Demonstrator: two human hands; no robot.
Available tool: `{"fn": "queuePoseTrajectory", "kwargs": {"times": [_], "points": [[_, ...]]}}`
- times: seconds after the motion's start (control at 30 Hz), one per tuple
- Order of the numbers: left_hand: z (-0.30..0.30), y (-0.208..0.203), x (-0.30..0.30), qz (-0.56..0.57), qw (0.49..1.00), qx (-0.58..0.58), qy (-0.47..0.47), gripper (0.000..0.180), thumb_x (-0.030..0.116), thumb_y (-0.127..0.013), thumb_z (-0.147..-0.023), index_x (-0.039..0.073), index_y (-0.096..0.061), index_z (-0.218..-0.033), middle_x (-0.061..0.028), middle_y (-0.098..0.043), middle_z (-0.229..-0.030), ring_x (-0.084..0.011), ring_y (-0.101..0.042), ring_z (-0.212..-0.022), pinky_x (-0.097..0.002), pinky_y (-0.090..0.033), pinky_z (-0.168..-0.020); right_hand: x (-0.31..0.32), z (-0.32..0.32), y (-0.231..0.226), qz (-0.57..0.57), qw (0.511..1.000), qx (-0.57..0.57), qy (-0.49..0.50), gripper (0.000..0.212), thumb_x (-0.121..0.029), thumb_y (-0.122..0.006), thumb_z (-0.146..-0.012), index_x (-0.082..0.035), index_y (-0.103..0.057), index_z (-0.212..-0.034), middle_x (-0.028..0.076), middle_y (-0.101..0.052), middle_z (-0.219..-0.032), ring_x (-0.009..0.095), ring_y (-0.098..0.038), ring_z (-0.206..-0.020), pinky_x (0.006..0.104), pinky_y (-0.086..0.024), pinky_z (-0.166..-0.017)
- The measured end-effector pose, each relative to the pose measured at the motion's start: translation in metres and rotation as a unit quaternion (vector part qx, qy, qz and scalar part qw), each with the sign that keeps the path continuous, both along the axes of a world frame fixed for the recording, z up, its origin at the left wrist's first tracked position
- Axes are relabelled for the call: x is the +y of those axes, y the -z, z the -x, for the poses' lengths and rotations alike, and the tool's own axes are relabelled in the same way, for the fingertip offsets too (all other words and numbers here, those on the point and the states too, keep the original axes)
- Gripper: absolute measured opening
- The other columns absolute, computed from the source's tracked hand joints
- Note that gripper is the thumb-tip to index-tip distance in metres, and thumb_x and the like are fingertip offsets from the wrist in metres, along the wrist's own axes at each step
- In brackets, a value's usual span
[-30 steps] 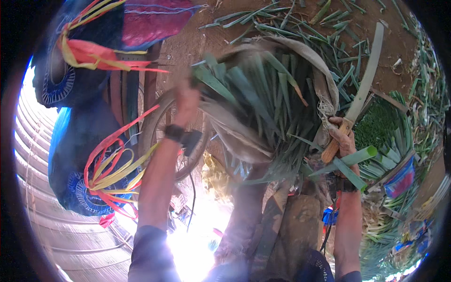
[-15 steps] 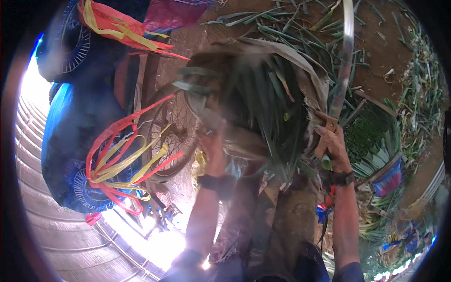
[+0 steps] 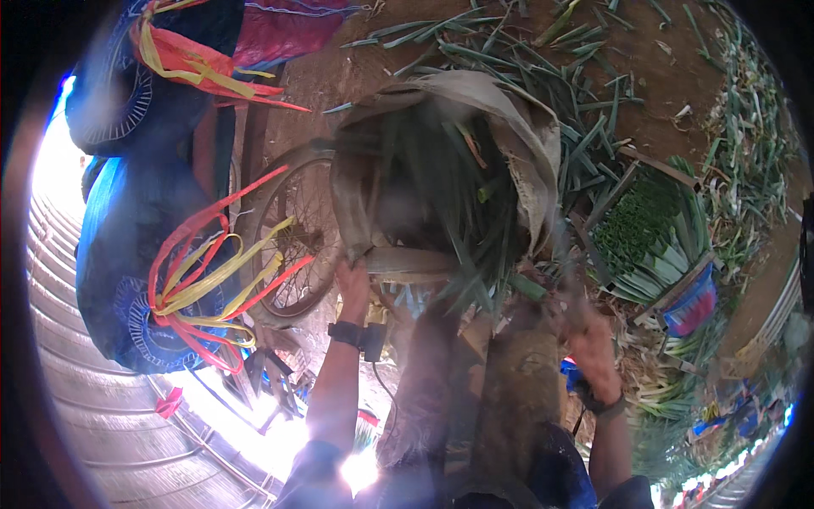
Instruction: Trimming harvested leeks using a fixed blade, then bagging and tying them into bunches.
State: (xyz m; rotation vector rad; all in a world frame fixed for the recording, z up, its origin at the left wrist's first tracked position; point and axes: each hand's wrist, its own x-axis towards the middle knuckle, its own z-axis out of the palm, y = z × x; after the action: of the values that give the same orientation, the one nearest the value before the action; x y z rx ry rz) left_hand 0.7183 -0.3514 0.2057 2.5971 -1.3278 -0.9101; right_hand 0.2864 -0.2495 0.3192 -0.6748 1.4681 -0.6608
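Note:
A grey-brown cloth sack (image 3: 534, 144) stands in front of me with its mouth open. Long green onion leaves (image 3: 432, 187) lie inside and spill over its near edge. My left hand (image 3: 352, 288) is closed on the near left rim of the sack. My right hand (image 3: 592, 348) is smeared by motion, near the right side of the sack by my knee. A blurred grey streak, the long curved knife (image 3: 566, 246), runs up from its fingers. The knife's handle cannot be made out.
Stuffed blue sacks (image 3: 144, 246) tied with red and yellow strips (image 3: 203, 288) stand at the left beside a spoked wheel (image 3: 297, 229). Cut leaves (image 3: 509, 51) litter the brown ground. To the right, a wooden-framed crate (image 3: 623, 191) holds bundled green onions (image 3: 649, 229).
My right hand has dropped down and slightly left, toward my knee. The knife, earlier raised upright and sharp, is now a blur. My left hand has shifted a little left and down at the rim.

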Motion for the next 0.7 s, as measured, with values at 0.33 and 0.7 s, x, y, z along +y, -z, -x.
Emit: {"fn": "queuePoseTrajectory", "kwargs": {"times": [0.33, 0.7], "points": [[-0.024, 0.003, 0.018, 0.101, 0.989, -0.029, 0.103, 0.028, 0.014, -0.056, -0.091, -0.002, -0.06, -0.114, -0.0103, -0.064, -0.101, -0.019, -0.058, -0.092, -0.031, -0.048, -0.079, 0.029, -0.096, 0.078, -0.185, 0.829, -0.527, 0.039, 0.026, -0.029, -0.059, -0.095, -0.007, -0.058, -0.11, -0.001, -0.056, -0.075, 0.008, -0.052, -0.062, 0.0219, -0.04, -0.052], [0.042, 0.014, -0.007, -0.039, 0.977, 0.209, 0.004, 0.048, 0.015, -0.06, -0.093, -0.003, -0.043, -0.134, -0.0157, -0.056, -0.122, -0.0276, -0.059, -0.104, -0.0392, -0.055, -0.084, -0.049, -0.177, 0.128, -0.027, 0.996, -0.019, 0.083, 0.045, -0.035, -0.066, -0.087, 0.003, -0.059, -0.109, 0.016, -0.063, -0.091, 0.025, -0.061, -0.087, 0.035, -0.049, -0.075]]}}
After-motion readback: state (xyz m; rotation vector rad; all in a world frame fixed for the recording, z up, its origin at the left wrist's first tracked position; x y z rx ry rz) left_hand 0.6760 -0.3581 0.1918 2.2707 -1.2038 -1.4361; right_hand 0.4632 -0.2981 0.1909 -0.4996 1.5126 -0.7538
